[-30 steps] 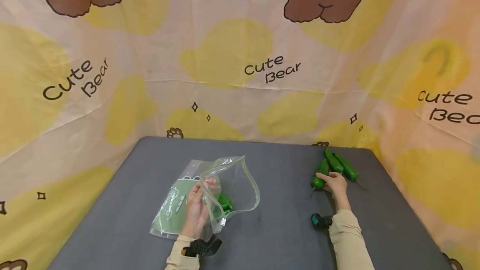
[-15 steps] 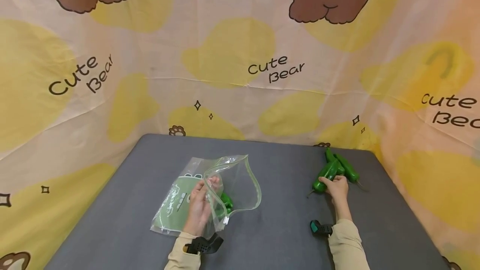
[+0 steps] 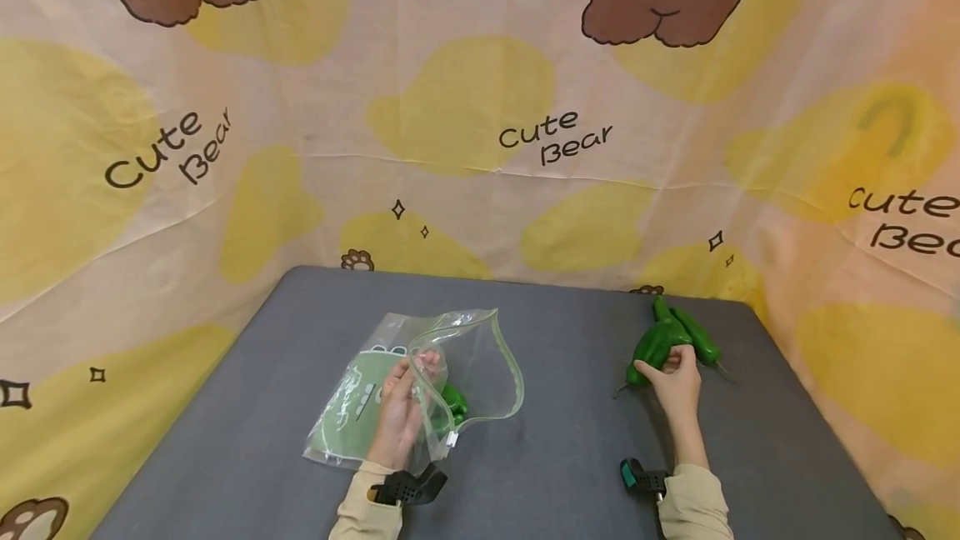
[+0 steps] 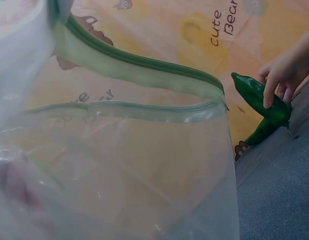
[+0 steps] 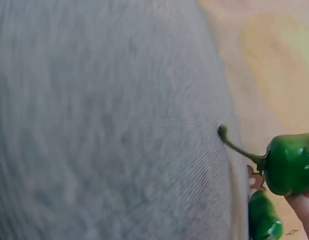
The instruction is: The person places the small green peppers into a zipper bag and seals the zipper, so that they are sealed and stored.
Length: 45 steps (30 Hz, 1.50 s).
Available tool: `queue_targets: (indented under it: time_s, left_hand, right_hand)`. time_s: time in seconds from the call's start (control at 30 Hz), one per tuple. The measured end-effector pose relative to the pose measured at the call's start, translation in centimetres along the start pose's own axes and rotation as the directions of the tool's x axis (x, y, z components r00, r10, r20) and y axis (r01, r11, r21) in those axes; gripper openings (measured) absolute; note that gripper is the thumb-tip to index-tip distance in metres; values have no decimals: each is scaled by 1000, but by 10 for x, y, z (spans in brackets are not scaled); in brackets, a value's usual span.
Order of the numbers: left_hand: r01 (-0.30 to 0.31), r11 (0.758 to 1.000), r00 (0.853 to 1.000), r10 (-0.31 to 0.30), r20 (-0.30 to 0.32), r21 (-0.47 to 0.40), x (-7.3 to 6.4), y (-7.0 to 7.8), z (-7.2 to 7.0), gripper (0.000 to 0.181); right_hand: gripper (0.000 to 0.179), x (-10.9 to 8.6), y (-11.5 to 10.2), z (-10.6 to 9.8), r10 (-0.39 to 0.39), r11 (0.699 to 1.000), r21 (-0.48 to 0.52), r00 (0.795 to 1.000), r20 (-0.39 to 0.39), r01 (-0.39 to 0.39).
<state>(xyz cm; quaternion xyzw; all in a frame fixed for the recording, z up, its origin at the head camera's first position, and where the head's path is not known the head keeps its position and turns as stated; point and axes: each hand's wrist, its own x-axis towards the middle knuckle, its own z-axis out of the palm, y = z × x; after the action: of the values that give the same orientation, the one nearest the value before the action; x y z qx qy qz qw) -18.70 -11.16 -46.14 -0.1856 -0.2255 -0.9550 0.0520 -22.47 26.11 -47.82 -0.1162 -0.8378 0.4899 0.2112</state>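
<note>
My left hand (image 3: pixel 401 415) holds the rim of a clear zip bag (image 3: pixel 483 377) with a green print; the bag's mouth gapes to the right. Green peppers (image 3: pixel 452 400) show through the plastic, partly hidden. Over at the right, my right hand (image 3: pixel 678 386) pinches a green chili pepper (image 3: pixel 647 354) between thumb and fingers. The left wrist view shows this pepper (image 4: pixel 252 92) tilted above another one (image 4: pixel 262 131). Its stem end (image 5: pixel 289 165) appears at the edge of the right wrist view, where most of the hand is out of frame.
Two more green peppers (image 3: pixel 697 336) lie behind the right hand near the far right corner of the grey table (image 3: pixel 555 457). A patterned cloth (image 3: pixel 450 107) hangs along the table's back and sides. A white slider (image 3: pixel 452 439) sits on the bag's zip.
The right hand's pepper has turned clockwise and shifted over its neighbour, with the hand drawn slightly nearer the person. Left hand and bag stay almost still.
</note>
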Motion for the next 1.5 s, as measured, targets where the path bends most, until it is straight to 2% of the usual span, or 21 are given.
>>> queue_targets:
  time_s: [0.17,0.37,0.57,0.8,0.9,1.03,1.3,1.5]
  left_hand:
    - [9,1000,1000,-9,-10,12,-2,0,-1,20]
    - [11,1000,999,-11,-30,11,-1,0,-1,19]
    - [14,1000,1000,-14,-15,-20,2,0,-1,15]
    - [15,1000,1000,-15,-10,-27,3,-1,-1,14]
    - [13,1000,1000,-13,-9,-28,3,-2,-2,12]
    - [8,1000,1000,-8,1,-30,3,-2,-2,13]
    - [8,1000,1000,-9,-14,-18,2,-4,-2,14]
    - [14,1000,1000,-14,-12,-26,2,-5,-2,13]
  right_hand:
    - [44,-10,-5,-2,-86,995,-41,996,-3,86]
    - [45,-17,-1,0,-204,977,-65,979,-22,203]
    - [43,-12,22,10,-274,960,-77,961,-46,270]
    - [45,-8,40,21,-335,934,-159,940,-66,321]
    - [47,-6,47,25,-344,929,-172,936,-70,329]
    - [49,-4,51,27,-338,935,-143,937,-86,324]
    - [49,-3,49,27,-368,927,-109,926,-84,359]
    - [49,-4,51,28,-325,944,-73,945,-44,321]
